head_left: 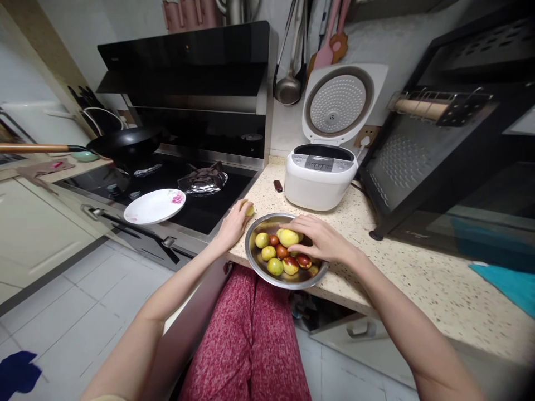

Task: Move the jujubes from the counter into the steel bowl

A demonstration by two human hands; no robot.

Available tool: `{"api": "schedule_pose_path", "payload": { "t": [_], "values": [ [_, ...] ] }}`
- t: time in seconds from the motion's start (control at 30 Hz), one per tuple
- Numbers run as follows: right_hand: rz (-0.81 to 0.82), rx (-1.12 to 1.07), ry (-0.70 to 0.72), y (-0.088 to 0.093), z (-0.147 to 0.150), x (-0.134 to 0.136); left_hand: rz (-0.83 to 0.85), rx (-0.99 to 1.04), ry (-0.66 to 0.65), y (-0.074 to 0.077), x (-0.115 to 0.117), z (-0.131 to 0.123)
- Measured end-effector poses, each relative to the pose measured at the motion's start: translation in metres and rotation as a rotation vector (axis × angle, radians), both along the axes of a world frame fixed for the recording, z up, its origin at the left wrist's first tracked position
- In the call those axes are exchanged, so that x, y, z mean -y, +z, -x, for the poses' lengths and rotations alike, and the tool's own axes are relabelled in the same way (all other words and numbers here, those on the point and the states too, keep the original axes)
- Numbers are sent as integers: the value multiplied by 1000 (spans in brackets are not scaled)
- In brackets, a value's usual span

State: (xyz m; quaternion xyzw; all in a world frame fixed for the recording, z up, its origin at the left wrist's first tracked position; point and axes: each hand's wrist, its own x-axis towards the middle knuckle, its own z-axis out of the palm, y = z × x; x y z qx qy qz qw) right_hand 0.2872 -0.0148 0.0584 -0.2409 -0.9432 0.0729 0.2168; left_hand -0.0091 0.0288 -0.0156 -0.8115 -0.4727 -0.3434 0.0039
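Observation:
A steel bowl point(254, 260) stands at the front edge of the counter, holding several jujubes point(275, 267), some yellow-green, some brown-red. My right hand point(320, 236) reaches over its right side, fingers and thumb closed about a large yellow jujube point(288, 238) on top of the others. Left of the bowl, my left hand point(234, 224) is at the counter by the stove's edge. Its fingers are curled round another yellow-green jujube point(249, 211), which shows only in part.
Behind the bowl, a white rice cooker point(320, 184) has its lid up. A floral white plate point(150, 207) overhangs the stove's front edge. A black wok point(125, 143) sits on the left burner. A dark oven-like appliance point(418, 167) and blue cloth point(505, 284) are at right.

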Motion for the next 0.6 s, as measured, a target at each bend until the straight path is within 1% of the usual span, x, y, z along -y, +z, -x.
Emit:
{"api": "schedule_pose_path", "payload": {
  "t": [0.07,0.13,0.23,0.33,0.4,0.5,0.57,0.6],
  "values": [
    [2,0,-1,1,0,0,7,19,-3,1,-1,1],
    [0,-4,1,2,1,1,15,89,-30,3,-1,2],
    [-5,-13,-3,3,2,1,34,304,-93,9,3,2],
    [-9,-16,-8,1,2,1,24,489,-150,17,16,-1],
    [-11,-11,-12,0,1,0,29,524,-185,23,29,-5],
    [-13,-9,-21,0,1,0,64,532,-292,35,53,-11],
    [-11,-14,-19,-1,1,-1,93,486,-371,44,67,-15],
    [-10,-17,-16,-1,1,-1,76,444,-403,48,73,-16]
  ]
}}
